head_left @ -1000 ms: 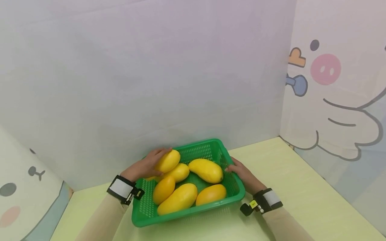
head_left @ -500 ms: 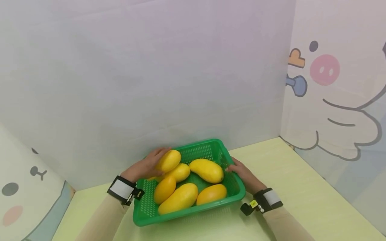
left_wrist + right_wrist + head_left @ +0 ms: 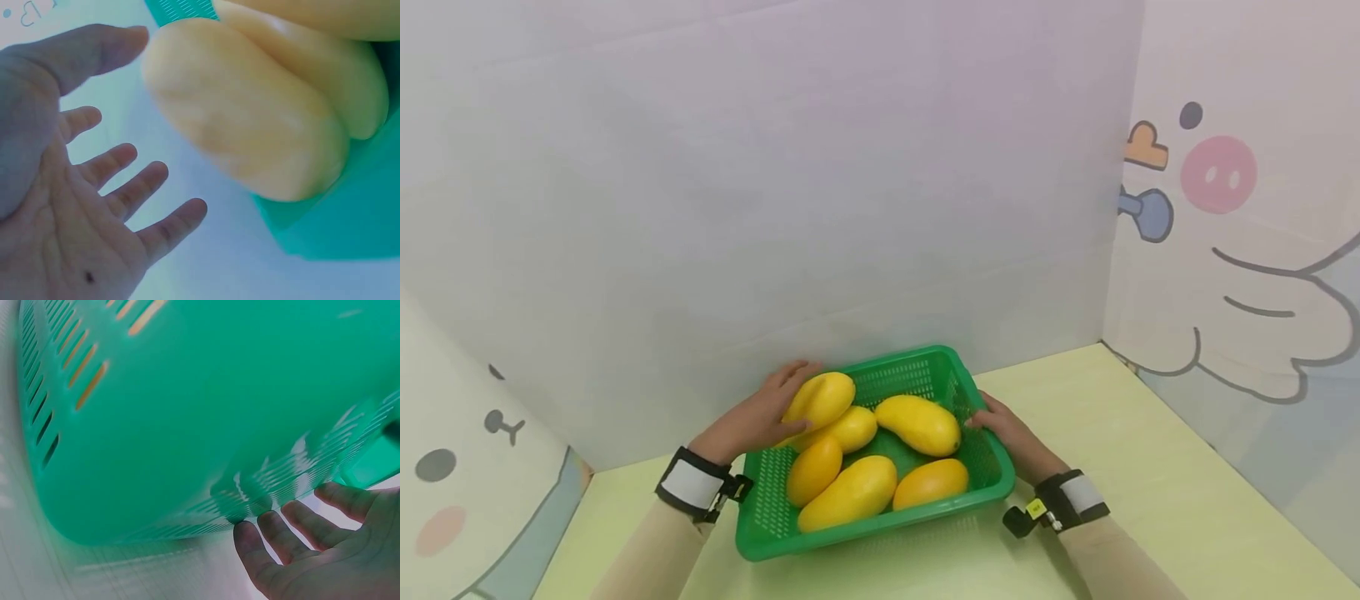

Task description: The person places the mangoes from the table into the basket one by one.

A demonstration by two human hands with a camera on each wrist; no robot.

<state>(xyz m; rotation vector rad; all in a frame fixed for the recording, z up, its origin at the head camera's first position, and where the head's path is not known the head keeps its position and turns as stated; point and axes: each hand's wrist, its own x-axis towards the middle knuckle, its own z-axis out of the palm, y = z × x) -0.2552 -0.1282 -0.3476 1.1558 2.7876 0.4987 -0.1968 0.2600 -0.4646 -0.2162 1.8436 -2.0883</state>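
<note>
A staged recording booth rather than a lived-in room: a pale yellow-green counter is enclosed on three sides by plain upright panels, the back panel blank and pale. The side panels carry printed cartoon animal faces with pink cheeks, and both wrists of the person bear strapped-on camera bands

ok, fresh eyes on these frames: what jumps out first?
The green basket mid-table, holding six yellow mangoes, the top one perched at its back left corner. The left hand lies open beside that mango, fingers spread and apart from it in the wrist view, and the right hand rests open against the basket's right wall. Cartoon animals decorate the side walls.
</note>
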